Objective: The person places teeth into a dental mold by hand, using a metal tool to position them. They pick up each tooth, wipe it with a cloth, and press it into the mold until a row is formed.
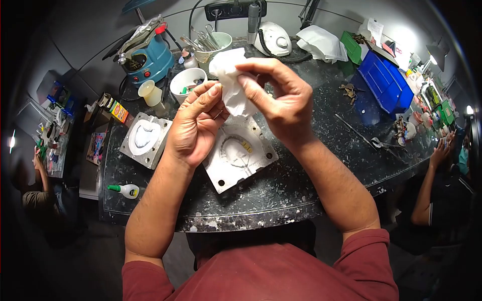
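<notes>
A crumpled white tissue [235, 95] is pinched between the thumb and fingers of my right hand [283, 98], above the bench. Against the tissue's left edge, my left hand [196, 123] is closed in a pinch; what sits at its fingertips is too small and covered to make out. Below both hands lies a metal mould half [226, 168] with a horseshoe-shaped dental cast and a few yellowish teeth in it. Left of my left hand rests the other mould half [155, 155], with a pale arch-shaped cast inside.
A small green-capped bottle [125, 190] lies front left. Behind stand a white tub [188, 80], a yellowish cup [149, 94], a blue machine [150, 62] and a bowl of tools [213, 42]. A blue bin [386, 80] and metal tools [359, 131] are right. Other people sit at both sides.
</notes>
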